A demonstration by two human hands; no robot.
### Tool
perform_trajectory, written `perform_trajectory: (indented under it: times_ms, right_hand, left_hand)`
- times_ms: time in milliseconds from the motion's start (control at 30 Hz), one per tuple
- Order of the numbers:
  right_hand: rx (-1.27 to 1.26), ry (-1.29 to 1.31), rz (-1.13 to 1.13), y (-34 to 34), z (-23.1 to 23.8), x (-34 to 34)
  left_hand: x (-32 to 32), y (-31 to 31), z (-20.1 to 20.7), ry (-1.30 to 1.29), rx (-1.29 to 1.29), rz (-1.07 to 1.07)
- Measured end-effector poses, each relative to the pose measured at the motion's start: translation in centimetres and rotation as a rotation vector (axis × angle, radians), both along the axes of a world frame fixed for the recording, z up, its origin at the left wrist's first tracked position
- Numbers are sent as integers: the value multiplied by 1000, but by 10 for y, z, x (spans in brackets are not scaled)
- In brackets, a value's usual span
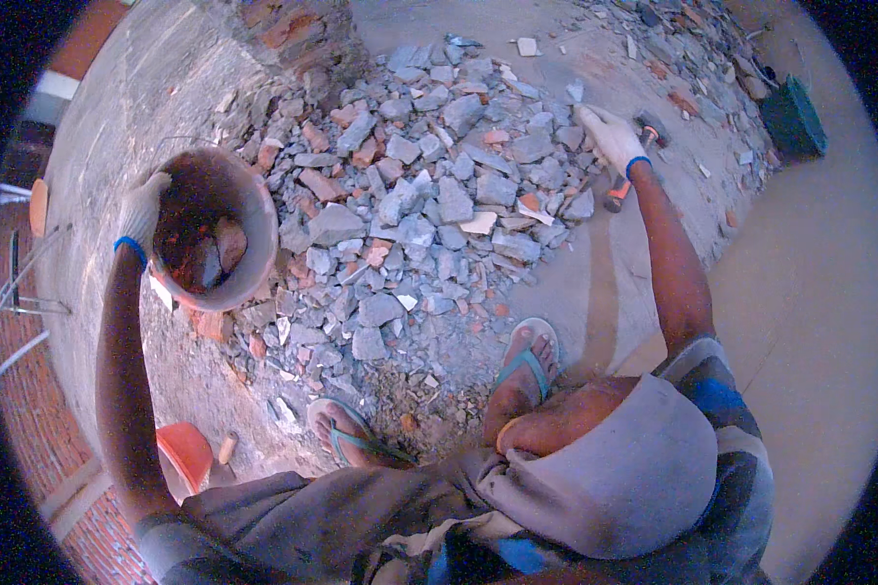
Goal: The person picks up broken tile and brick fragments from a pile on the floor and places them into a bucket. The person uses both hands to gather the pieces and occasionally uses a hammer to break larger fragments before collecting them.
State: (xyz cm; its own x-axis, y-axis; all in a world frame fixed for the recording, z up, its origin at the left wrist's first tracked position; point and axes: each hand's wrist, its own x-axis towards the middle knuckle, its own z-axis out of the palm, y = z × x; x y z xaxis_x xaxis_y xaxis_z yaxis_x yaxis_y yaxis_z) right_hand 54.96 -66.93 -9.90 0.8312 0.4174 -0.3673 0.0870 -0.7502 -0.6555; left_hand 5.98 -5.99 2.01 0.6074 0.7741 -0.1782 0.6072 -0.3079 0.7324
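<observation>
My left hand (142, 207), in a white knit glove with a blue cuff, grips the rim of a round bucket (265, 226). The bucket is tilted so that its mouth faces me, and dark dirt and a chunk of rubble (230, 242) show inside. My right hand (610, 139), gloved alike, reaches over the right edge of a heap of broken concrete and brick (454, 200). Its fingers are stretched out, close to a small pale chip (576, 91). An orange and black hammer (616, 195) lies partly hidden behind my right wrist.
My sandalled feet (532, 356) stand at the heap's near edge. An orange-red container (185, 454) is at lower left, beside a short wooden handle (227, 448). A dark green container (793, 119) stands far right near more rubble. Metal rods (29, 292) lie at the left.
</observation>
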Motion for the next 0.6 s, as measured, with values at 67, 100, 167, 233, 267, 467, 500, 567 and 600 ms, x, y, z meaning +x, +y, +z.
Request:
perform_trajectory:
  times_ms: [67,100,167,233,267,467,500,567,600]
  right_hand:
    - [11,1,99,20,6,-4]
    - [-15,-4,133,31,10,-7]
    - [-22,8,205,48,23,-13]
    - [-53,24,268,61,34,-20]
    - [-46,61,288,67,39,-23]
    - [-53,161,352,81,40,-60]
    - [-59,193,365,80,40,-66]
    - [-97,269,363,75,40,-81]
    - [-67,279,370,70,42,-89]
  left_hand:
    - [2,-6,1,-9,-25,6]
    - [2,-10,3,-14,-38,12]
    - [6,-16,6,-45,-59,12]
    - [7,-22,11,-40,-71,14]
    - [8,-25,12,-25,-70,16]
    - [8,-34,17,53,-95,73]
    - [8,-34,17,63,-134,88]
    - [5,-34,16,15,-154,60]
    - [4,-34,15,13,-151,54]
